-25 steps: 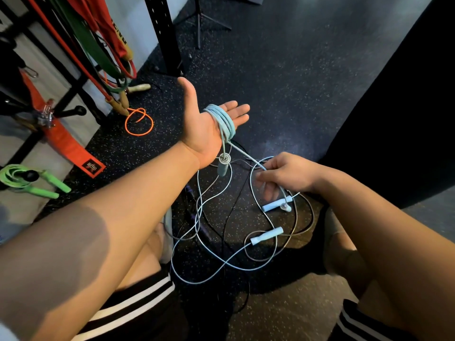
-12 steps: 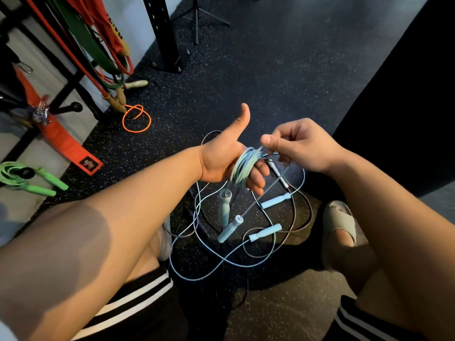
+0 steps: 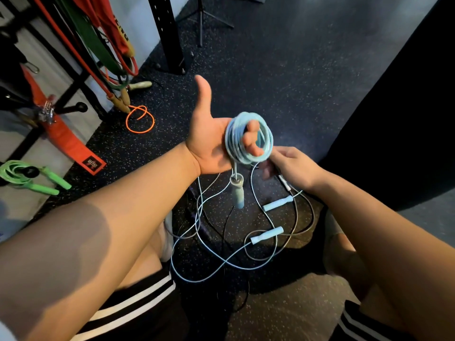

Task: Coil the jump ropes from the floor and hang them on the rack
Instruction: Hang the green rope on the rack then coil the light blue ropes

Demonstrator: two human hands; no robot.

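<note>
A light blue jump rope is wound in many loops around the fingers of my left hand, thumb up, palm toward me. One of its handles dangles below the palm. My right hand sits just right of the coil, pinching the rope's free strand. On the dark floor below lie loose loops of light blue rope, two pale blue handles, and a thin dark rope.
The rack stands at upper left with red, green and orange bands hanging from it. An orange rope loop lies by its foot. A green jump rope lies at far left. A black post and a stand leg rise behind.
My left hand has lifted and turned its palm toward me with more loops on it. My right hand dropped from above the coil to its lower right, carrying the strand round.
</note>
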